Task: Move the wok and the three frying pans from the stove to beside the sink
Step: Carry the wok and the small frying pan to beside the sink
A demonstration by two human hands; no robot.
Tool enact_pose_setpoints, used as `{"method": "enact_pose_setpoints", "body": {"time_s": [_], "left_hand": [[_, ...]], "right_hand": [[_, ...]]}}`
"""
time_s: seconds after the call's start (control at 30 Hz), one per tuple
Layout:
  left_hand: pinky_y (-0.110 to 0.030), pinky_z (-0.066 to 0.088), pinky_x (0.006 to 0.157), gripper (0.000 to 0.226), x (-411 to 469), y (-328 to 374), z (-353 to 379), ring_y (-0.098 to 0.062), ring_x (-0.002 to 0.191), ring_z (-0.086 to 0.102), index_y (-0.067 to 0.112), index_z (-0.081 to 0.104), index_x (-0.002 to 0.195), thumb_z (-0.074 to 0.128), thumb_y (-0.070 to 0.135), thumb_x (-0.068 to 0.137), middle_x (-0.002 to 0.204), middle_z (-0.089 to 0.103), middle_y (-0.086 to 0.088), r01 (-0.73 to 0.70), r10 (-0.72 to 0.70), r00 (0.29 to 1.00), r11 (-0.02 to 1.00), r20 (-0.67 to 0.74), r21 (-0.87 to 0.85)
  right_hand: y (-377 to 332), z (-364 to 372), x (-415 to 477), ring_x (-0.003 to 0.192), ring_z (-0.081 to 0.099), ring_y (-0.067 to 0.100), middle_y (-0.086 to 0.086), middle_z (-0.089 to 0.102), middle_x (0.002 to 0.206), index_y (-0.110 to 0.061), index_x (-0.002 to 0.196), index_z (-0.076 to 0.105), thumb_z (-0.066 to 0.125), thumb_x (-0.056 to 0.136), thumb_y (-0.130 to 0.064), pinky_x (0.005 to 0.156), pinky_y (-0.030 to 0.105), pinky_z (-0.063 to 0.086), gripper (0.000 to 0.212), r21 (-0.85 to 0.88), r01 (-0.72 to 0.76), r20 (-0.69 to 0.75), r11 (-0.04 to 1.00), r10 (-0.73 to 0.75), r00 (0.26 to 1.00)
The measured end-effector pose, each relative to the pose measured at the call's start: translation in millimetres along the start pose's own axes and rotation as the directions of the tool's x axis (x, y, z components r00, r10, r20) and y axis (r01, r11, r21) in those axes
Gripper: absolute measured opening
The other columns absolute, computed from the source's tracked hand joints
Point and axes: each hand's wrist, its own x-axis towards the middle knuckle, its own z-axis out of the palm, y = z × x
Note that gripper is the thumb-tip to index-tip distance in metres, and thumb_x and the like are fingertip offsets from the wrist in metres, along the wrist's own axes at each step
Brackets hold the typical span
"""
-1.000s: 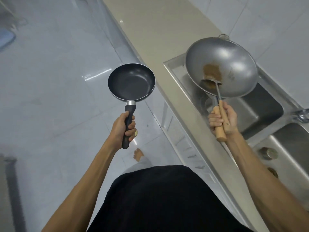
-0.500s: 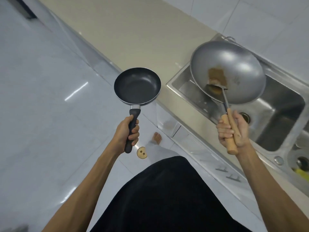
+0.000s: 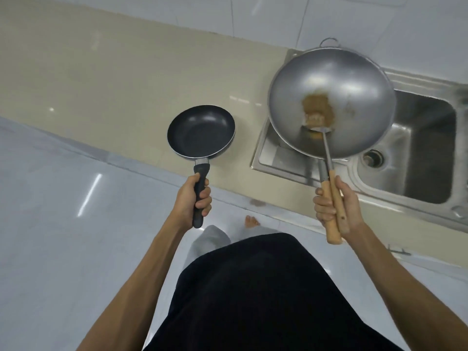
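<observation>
My left hand (image 3: pixel 193 200) grips the black handle of a small dark non-stick frying pan (image 3: pixel 200 131), held level over the front edge of the beige counter. My right hand (image 3: pixel 335 207) is closed on the wooden handle of a large steel wok (image 3: pixel 354 79) and on the wooden handle of a metal spatula (image 3: pixel 326 148) lying in it. The wok hangs over the left end of the sink and has a brown patch near its middle. The other frying pans and the stove are out of view.
A beige counter (image 3: pixel 101 79) stretches left of the steel sink (image 3: pixel 425 148), whose drain (image 3: pixel 372 158) shows under the wok. White tiled wall runs behind. White floor tiles lie below, with my bare foot (image 3: pixel 251 221) near the cabinet base.
The view has turned to face the counter squarely. Both pans have come forward: the frying pan now overlaps the counter edge, and the wok stays above the sink's left end.
</observation>
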Motion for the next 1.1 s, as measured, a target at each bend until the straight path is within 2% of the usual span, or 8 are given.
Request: {"method": "enact_pose_setpoints", "body": {"time_s": [0.13,0.27,0.33,0.5,0.63,0.93,1.0,1.1], "left_hand": [[-0.019,0.031,0.029,0.034,45.4,27.3,-5.3,-0.009,0.03,0.028,0.014,0.049,0.081,0.035,0.034,0.105,0.049,0.037,0.005,0.03,-0.033,0.999,0.997,0.036,0.078],[-0.02,0.032,0.03,0.035,87.2,54.5,-11.4,-0.009,0.03,0.03,0.015,0.05,0.082,0.036,0.037,0.104,0.049,0.039,0.005,0.067,-0.081,0.992,0.987,0.094,0.144],[-0.019,0.032,0.03,0.035,105.4,70.4,-15.6,-0.009,0.031,0.031,0.015,0.049,0.081,0.035,0.038,0.104,0.048,0.039,0.006,0.07,-0.094,0.989,0.979,0.117,0.193],[-0.019,0.031,0.03,0.035,147.2,111.8,-19.8,-0.009,0.029,0.03,0.016,0.048,0.08,0.034,0.037,0.104,0.047,0.039,0.006,0.071,-0.119,0.979,0.959,0.164,0.275],[-0.018,0.03,0.03,0.035,175.7,136.9,-19.0,-0.008,0.028,0.029,0.016,0.047,0.079,0.033,0.036,0.105,0.045,0.038,0.006,0.074,-0.141,0.969,0.949,0.203,0.306],[-0.018,0.031,0.029,0.036,208.7,152.1,-6.1,-0.008,0.028,0.03,0.017,0.046,0.08,0.032,0.039,0.105,0.046,0.038,0.007,0.093,-0.168,0.959,0.947,0.227,0.308],[-0.018,0.031,0.03,0.035,215.1,153.1,-3.3,-0.009,0.029,0.03,0.017,0.046,0.08,0.033,0.039,0.105,0.046,0.039,0.006,0.095,-0.173,0.957,0.944,0.231,0.315],[-0.02,0.033,0.031,0.032,223.1,154.8,-0.5,-0.011,0.03,0.032,0.017,0.047,0.082,0.036,0.037,0.104,0.048,0.04,0.005,0.075,-0.167,0.96,0.927,0.225,0.369]], "right_hand": [[17.9,5.6,15.6,0.039,0.04,0.01,-0.003,0.044,0.056,-0.013,0.081,0.053,0.046,0.09,-0.067,0.035,0.022,0.037,0.055,0.001,0.03,-0.106,1.0,-0.029,0.994],[27.8,21.6,24.2,0.042,0.04,0.013,0.0,0.049,0.063,-0.016,0.082,0.059,0.074,0.078,-0.058,0.039,0.025,0.04,0.045,-0.103,0.082,-0.279,0.991,-0.108,0.954],[33.9,30.0,28.6,0.043,0.039,0.012,0.0,0.047,0.064,-0.017,0.082,0.058,0.078,0.078,-0.049,0.038,0.024,0.039,0.038,-0.121,0.099,-0.328,0.988,-0.134,0.935],[32.8,50.8,42.2,0.042,0.035,0.01,-0.002,0.043,0.062,-0.018,0.08,0.055,0.077,0.079,-0.034,0.037,0.021,0.035,0.026,-0.136,0.108,-0.336,0.985,-0.149,0.93],[29.7,61.6,55.1,0.043,0.033,0.009,-0.003,0.042,0.061,-0.019,0.077,0.057,0.073,0.081,-0.031,0.037,0.02,0.032,0.02,-0.127,0.121,-0.341,0.985,-0.158,0.927],[11.5,64.9,71.0,0.046,0.036,0.011,-0.001,0.045,0.066,-0.019,0.08,0.06,0.072,0.082,-0.03,0.04,0.023,0.038,0.016,-0.173,0.115,-0.371,0.978,-0.173,0.912],[11.3,66.8,72.4,0.047,0.042,0.013,0.0,0.051,0.066,-0.018,0.086,0.062,0.074,0.08,-0.031,0.042,0.025,0.042,0.019,-0.205,0.097,-0.439,0.974,-0.18,0.88],[12.5,69.7,73.9,0.052,0.055,0.017,0.005,0.061,0.069,-0.011,0.098,0.064,0.077,0.077,-0.029,0.049,0.03,0.051,0.03,-0.405,0.034,-0.57,0.914,-0.282,0.771]]}}
